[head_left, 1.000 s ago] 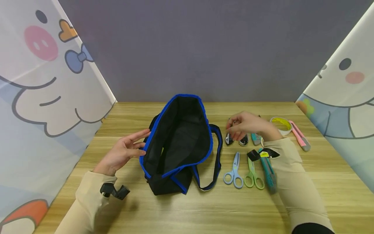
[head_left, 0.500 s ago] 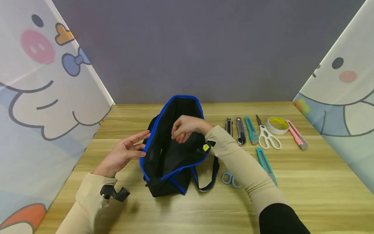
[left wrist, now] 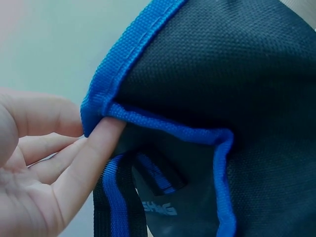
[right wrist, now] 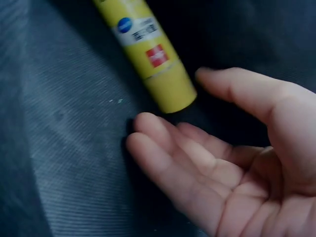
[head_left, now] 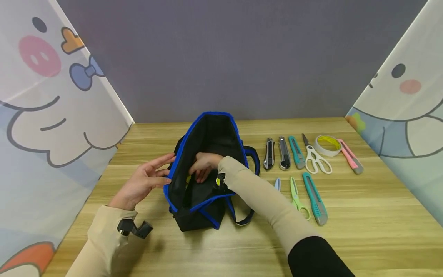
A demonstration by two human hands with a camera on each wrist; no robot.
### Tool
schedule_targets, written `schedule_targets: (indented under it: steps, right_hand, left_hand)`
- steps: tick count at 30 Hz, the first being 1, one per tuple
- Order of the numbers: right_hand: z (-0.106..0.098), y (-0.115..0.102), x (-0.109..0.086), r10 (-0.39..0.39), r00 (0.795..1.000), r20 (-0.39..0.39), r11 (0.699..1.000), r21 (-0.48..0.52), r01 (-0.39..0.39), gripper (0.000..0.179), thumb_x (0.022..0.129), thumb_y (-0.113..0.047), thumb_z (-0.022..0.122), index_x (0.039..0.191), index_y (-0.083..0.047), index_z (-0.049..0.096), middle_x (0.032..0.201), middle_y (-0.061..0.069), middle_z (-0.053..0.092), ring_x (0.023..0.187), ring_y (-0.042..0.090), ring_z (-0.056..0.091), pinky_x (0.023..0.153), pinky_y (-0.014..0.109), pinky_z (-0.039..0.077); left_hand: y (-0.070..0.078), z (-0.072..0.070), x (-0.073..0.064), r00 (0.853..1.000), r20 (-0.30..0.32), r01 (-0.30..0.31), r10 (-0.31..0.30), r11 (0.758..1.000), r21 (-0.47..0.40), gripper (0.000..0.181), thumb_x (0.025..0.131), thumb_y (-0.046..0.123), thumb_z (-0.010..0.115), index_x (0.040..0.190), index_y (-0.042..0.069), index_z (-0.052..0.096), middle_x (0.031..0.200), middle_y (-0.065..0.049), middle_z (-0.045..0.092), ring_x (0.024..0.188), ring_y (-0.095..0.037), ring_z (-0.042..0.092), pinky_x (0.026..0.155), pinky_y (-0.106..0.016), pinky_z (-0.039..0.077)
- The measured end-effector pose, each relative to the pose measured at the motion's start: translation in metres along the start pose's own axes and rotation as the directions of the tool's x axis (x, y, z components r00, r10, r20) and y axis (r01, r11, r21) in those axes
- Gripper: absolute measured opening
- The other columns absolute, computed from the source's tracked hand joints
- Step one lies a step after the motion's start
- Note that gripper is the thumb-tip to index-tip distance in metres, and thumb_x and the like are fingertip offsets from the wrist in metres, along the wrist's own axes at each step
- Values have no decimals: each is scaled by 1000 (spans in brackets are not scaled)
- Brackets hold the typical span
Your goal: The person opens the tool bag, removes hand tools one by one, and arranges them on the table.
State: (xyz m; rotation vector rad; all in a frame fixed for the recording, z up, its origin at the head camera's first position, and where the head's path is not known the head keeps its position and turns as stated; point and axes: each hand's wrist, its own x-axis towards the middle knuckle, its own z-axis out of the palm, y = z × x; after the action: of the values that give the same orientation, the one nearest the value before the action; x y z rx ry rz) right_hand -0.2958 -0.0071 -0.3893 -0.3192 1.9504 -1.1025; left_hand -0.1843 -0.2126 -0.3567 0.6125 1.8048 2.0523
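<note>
A black tool bag [head_left: 221, 144] with blue trim stands with its mouth wide. At its left side, my left hand [head_left: 145, 179] pinches the blue-edged rim [left wrist: 163, 126] between thumb and fingers. My right hand [head_left: 205, 166] reaches down inside the bag, palm partly up in the right wrist view, with thumb and fingers parted. Just beyond the fingertips lies a yellow glue stick [right wrist: 170, 86], its capped end toward the hand and a small gap between them. From the head view only a sliver of its yellow shows by the bag's inner wall.
Right of the bag lie several box cutters [head_left: 284, 154], white scissors [head_left: 315, 157], a tape roll [head_left: 328, 145] and a pink cutter [head_left: 350, 156]. Nearer are green scissors [head_left: 295, 194], a teal cutter [head_left: 314, 198] and blue scissors [head_left: 278, 184] mostly behind the right sleeve. A bag strap [head_left: 254, 159] loops rightward.
My right hand has moved left from above the cutters, over the bag's mouth and down into it. The left hand stays at the rim.
</note>
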Motion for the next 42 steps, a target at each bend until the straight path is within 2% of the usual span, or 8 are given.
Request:
schedule_targets:
  steps: [5,9,14,19,23,26,34,42]
  right_hand:
    - [6,4,4,-6,997,-77,999,-33,3,28,81,-18,69,80,8,58,64,17,63,51,22,61,55,36,54]
    - [11,4,7,-7,989,-146,993,-115,-10,33,79,-24,71,72,6,61,61,16,62,48,22,60,51,35,53]
    - [15,4,13,61,988,-142,981,-176,-86,38,79,-30,70,70,6,63,61,17,63,47,22,60,49,34,53]
    - [12,5,15,111,992,-63,990,-83,-116,34,80,-25,69,75,9,65,66,19,64,49,22,61,50,33,53]
    - [7,7,14,121,992,27,992,14,-122,27,80,-17,69,78,9,65,69,20,65,53,23,63,55,33,54]
    - [3,10,12,117,991,61,989,82,-122,22,79,-13,67,78,9,65,71,21,65,55,24,63,58,33,54]
    - [-14,15,3,50,998,26,989,141,-53,23,75,-12,63,82,10,67,77,23,66,59,23,65,61,32,54]
    - [-34,10,-14,-62,995,-76,980,183,75,24,77,-9,62,90,11,62,76,23,66,63,28,67,63,36,54]
  left_hand:
    - [1,1,0,1000,-17,7,-7,1000,-10,68,82,-13,57,143,6,32,137,-3,38,95,-15,58,68,-26,52]
    - [3,1,2,1000,-3,4,-4,1000,-9,67,83,-12,57,142,8,34,138,-5,36,97,-16,58,70,-27,52]
    - [3,1,1,1000,0,6,-6,1000,-14,68,83,-13,57,143,9,33,138,-5,36,96,-16,58,70,-27,52]
    - [2,1,1,1000,-2,10,-10,1000,-10,69,82,-13,57,143,9,32,138,-5,35,96,-15,58,71,-26,52]
    - [1,0,1,1000,-1,8,-8,1000,-9,69,82,-13,57,143,8,32,138,-5,36,96,-15,58,70,-26,52]
    - [1,0,0,1000,-1,4,-4,1000,-1,68,82,-13,56,143,8,32,139,-4,35,95,-15,58,69,-25,52]
    - [1,-1,0,1000,-11,10,-10,1000,8,68,83,-12,57,143,9,33,140,-5,33,96,-15,58,71,-27,52]
    - [0,-1,1,1000,0,-1,1,1000,-4,67,83,-13,56,143,9,33,139,-5,35,95,-15,58,71,-28,53]
